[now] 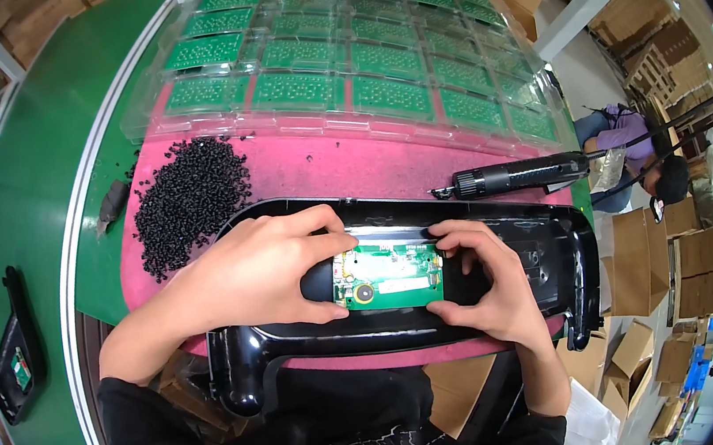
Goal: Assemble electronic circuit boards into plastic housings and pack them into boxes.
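A green circuit board (398, 272) lies inside a glossy black plastic housing (326, 340), over its middle. My left hand (264, 265) grips the board's left end, thumb at the lower corner and fingers at the upper one. At the opposite end my right hand (493, 281) has its thumb on the lower right corner and its fingers at the upper right. Between them the board's face shows small parts and a round dark component. Whether the board sits fully flat in the housing I cannot tell.
Behind the housing, a black electric screwdriver (520, 176) rests on the pink mat (322, 160). A heap of small black screws (189, 198) is at left. Clear trays of green boards (335, 47) fill the back. Another black housing (12, 354) lies far left; a person (631, 140) bends at right.
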